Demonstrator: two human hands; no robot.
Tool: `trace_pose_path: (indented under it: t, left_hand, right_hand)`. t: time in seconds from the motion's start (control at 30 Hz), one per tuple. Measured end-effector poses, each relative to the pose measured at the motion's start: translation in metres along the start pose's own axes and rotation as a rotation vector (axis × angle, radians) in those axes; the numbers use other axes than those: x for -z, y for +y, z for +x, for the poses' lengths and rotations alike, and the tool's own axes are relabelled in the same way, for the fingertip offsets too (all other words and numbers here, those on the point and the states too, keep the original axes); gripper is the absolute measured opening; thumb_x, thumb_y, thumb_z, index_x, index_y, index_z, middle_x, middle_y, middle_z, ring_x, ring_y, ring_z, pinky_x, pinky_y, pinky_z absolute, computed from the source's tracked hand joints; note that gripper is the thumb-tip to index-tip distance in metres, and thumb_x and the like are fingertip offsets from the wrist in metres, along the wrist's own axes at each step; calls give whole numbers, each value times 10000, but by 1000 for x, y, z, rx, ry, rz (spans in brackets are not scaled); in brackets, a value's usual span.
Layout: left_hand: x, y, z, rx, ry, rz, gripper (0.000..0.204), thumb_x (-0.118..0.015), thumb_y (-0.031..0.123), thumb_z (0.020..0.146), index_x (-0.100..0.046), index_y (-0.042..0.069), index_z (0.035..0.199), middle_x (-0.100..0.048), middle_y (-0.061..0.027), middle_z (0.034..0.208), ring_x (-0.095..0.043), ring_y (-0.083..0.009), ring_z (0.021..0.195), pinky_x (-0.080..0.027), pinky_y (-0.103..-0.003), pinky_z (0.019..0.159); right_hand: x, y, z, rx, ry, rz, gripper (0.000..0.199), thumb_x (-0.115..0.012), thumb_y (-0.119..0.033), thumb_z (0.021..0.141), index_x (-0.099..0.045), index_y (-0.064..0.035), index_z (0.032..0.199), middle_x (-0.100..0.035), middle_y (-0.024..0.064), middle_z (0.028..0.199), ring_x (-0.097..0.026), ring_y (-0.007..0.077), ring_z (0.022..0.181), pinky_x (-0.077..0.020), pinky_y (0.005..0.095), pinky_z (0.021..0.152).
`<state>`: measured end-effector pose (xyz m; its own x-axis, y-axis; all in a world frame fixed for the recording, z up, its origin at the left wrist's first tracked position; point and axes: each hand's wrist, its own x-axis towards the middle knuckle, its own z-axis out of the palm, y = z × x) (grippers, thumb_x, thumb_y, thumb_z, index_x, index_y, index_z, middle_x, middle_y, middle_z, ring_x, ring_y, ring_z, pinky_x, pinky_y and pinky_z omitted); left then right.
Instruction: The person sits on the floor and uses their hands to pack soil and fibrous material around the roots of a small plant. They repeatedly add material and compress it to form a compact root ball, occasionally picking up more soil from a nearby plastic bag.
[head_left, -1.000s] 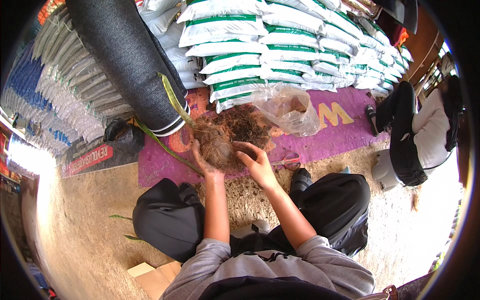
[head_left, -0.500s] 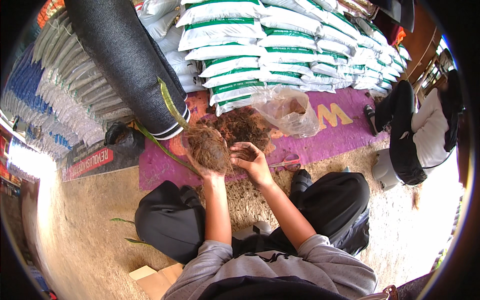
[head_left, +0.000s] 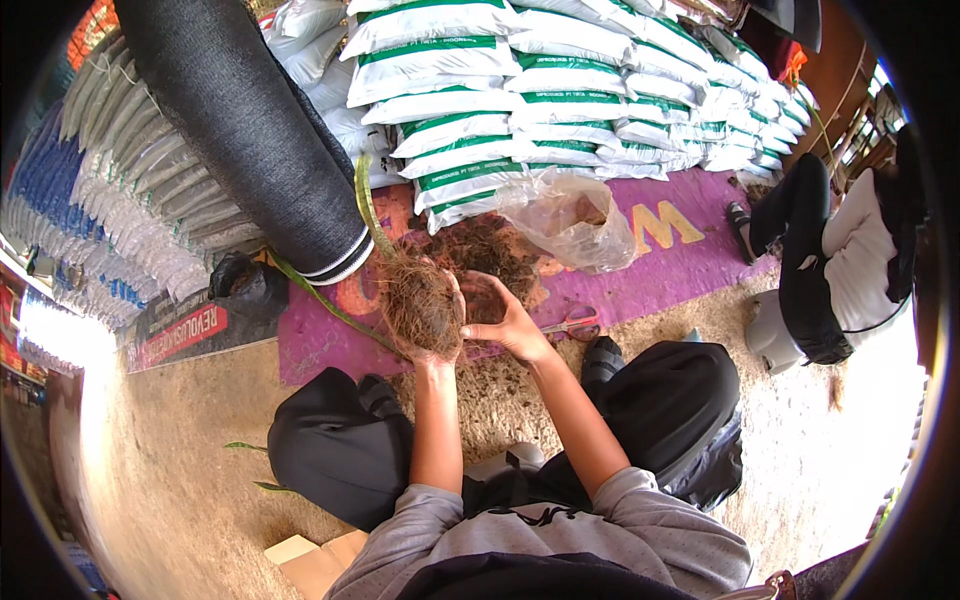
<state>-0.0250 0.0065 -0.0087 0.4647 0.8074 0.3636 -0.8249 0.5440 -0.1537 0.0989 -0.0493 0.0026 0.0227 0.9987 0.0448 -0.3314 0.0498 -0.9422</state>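
A brown, fibrous root ball (head_left: pixel 420 312) rests in my left hand (head_left: pixel 436 352), whose palm and fingers lie under and around its right side. From the top of the ball rises a long yellow-green plant leaf (head_left: pixel 368 205). Beside the ball is my right hand (head_left: pixel 508 325), cupped with thumb and fingers apart; its thumb tip comes up to the root fibres. Past both hands, a heap of dark, crumbly soil and fibre (head_left: pixel 485 252) lies on the purple banner (head_left: pixel 670 285). Another long green leaf (head_left: pixel 335 308) slants down to the left of the root ball.
A clear plastic bag (head_left: pixel 575 225) and red-handled scissors (head_left: pixel 578 322) lie beyond my right hand. A black mesh roll (head_left: pixel 235 120) leans at left near a black plant bag (head_left: pixel 245 280). White-green sacks (head_left: pixel 460 130) are stacked behind. Another person (head_left: pixel 850 240) sits at right.
The root ball has tilted, bringing its leaf more upright and to the right. My right hand's fingers have spread from the thumb beside the ball.
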Motion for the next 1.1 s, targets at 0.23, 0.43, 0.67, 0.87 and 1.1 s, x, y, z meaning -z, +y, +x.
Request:
trace_pose_path:
  t: [0.23, 0.43, 0.67, 0.87, 1.1]
  left_hand:
    - [11, -2, 0, -164, 101, 267, 646, -479, 509, 847, -342, 95, 1325, -379, -105, 1330, -371, -309, 1210, -356, -461, 993]
    - [-16, -35, 0, -70, 369, 446, 557, -366, 501, 893, -435, 88, 1260, -499, -80, 1222, -482, -275, 1100, -386, -396, 952]
    - [3, -19, 0, 63, 351, 483, 521, -368, 469, 897, -456, 79, 1230, -518, -97, 1190, -515, -256, 1058, -435, -388, 896]
    - [-10, -32, 9, 69, 543, 702, 568, -370, 498, 891, -430, 61, 1248, -503, -109, 1213, -529, -262, 1057, -433, -398, 914]
    - [-3, -34, 6, 1, 535, 693, 412, -394, 361, 944, -479, 36, 1181, -560, -82, 1066, -562, -176, 920, -480, -320, 789]
  right_hand:
    - [-35, -24, -8, 551, 217, -542, 645, -527, -357, 832, -318, -27, 1345, -266, 186, 1402, -235, 317, 1312, -185, 444, 1057]
    - [-37, -40, -9, 725, 270, -863, 651, -606, -358, 768, -405, -45, 1303, -347, 212, 1353, -297, 396, 1272, -210, 497, 1043]
    - [-40, -31, -9, 705, 317, -802, 623, -675, -272, 703, -474, -30, 1241, -429, 218, 1288, -385, 410, 1212, -289, 478, 1019]
    - [-37, -46, -5, 546, 384, -659, 589, -713, -167, 671, -503, -4, 1197, -452, 216, 1264, -444, 344, 1183, -365, 406, 967]
    - [-34, -30, -2, 629, 465, -637, 531, -718, -121, 644, -542, 0, 1130, -513, 203, 1172, -509, 333, 1094, -399, 390, 926]
